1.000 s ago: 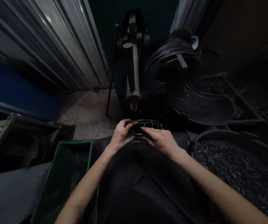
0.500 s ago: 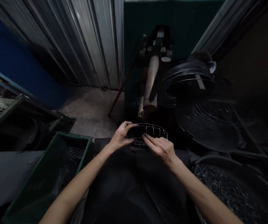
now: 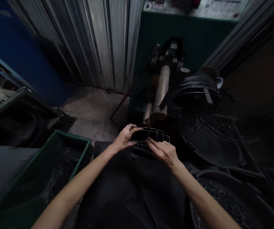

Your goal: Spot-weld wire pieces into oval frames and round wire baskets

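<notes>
Between my hands is a round basket-like frame of thin shiny wire (image 3: 159, 134), held just above my dark-clothed lap. My left hand (image 3: 125, 137) grips its left rim, thumb and fingers closed around the wire. On the near right side, my right hand (image 3: 164, 151) is closed on the wire, with its index finger reaching toward the middle of the frame. The near lower wires are partly hidden behind my fingers. Just beyond the frame, a machine's two metal arms (image 3: 162, 89) point toward me from a green housing (image 3: 194, 41).
A green crate (image 3: 56, 136) with thin wire pieces stands at my left, near a darker crate (image 3: 24, 95). To the right are a coil of wire (image 3: 196, 81), loose wire rings (image 3: 213, 127) and a tub of small metal pieces (image 3: 222, 197). Corrugated metal sheeting (image 3: 113, 41) rises behind.
The camera view has tilted and shifted, so the machine sits lower and further right and more of its top shows. My hands keep nearly the same hold on the wire frame.
</notes>
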The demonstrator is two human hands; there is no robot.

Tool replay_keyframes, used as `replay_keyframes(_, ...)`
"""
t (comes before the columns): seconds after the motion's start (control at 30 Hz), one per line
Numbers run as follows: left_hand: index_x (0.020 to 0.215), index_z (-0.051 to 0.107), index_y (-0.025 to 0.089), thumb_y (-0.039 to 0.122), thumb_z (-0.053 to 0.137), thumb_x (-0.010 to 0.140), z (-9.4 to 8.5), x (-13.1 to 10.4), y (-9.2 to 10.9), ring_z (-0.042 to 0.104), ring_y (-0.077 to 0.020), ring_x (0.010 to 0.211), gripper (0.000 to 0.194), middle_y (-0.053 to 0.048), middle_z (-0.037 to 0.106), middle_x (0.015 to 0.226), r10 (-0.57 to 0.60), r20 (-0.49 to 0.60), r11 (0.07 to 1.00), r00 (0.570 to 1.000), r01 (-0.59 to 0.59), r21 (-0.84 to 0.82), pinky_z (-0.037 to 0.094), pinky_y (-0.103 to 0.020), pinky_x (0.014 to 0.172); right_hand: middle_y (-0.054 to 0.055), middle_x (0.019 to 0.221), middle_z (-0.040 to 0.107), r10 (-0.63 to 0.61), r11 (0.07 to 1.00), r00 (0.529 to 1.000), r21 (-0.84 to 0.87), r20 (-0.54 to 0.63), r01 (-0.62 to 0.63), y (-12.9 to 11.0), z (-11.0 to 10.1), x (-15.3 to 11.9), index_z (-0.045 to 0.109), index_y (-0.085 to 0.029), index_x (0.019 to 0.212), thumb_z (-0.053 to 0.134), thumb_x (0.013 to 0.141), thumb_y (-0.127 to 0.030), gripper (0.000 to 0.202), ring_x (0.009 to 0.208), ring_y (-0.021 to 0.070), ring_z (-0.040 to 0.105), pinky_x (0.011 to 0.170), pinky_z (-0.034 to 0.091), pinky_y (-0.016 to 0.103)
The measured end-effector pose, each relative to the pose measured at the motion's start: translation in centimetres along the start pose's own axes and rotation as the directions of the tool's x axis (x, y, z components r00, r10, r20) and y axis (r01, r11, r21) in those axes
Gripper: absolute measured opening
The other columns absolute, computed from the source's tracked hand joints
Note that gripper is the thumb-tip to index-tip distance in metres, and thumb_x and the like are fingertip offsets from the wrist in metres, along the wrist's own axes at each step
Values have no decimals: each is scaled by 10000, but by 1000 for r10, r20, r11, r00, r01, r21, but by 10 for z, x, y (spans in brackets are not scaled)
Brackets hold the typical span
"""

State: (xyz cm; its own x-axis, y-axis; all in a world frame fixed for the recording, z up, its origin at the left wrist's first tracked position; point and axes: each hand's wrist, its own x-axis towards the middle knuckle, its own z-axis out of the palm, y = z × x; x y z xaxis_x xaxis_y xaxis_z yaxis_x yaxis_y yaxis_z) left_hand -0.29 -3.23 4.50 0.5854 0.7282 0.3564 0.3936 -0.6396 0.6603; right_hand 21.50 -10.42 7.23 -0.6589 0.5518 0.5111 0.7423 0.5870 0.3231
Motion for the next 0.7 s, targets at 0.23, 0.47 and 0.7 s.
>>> replay_keyframes(0.23,1272,478,281,143,686,711,4,0,6,531,-225,1092,614,-57,478,1165,-61,-39,998,997,61,17,493,-381,936,70,1066,712,7,999,1000,-46,-22,-8,0,2,1,687,-155,1024,514,863,-47,260,607,82,549,607,368,250)
replay_keyframes(0.47,1276,469,283,132,692,712,8,4,3,516,-234,1106,625,-54,478,1170,-71,-50,992,996,76,101,490,-391,928,66,1046,719,16,993,1000,-115,-16,-18,2,10,3,685,-137,1016,478,873,-30,273,608,77,565,604,379,242)
replay_keyframes(0.7,1285,468,272,117,687,707,9,5,-8,522,-225,1092,636,-57,481,1166,-30,-54,995,998,35,96,498,-380,908,84,1083,705,-25,994,1000,-105,-5,25,5,16,1,677,-142,1055,462,869,-23,308,631,81,580,602,386,251)
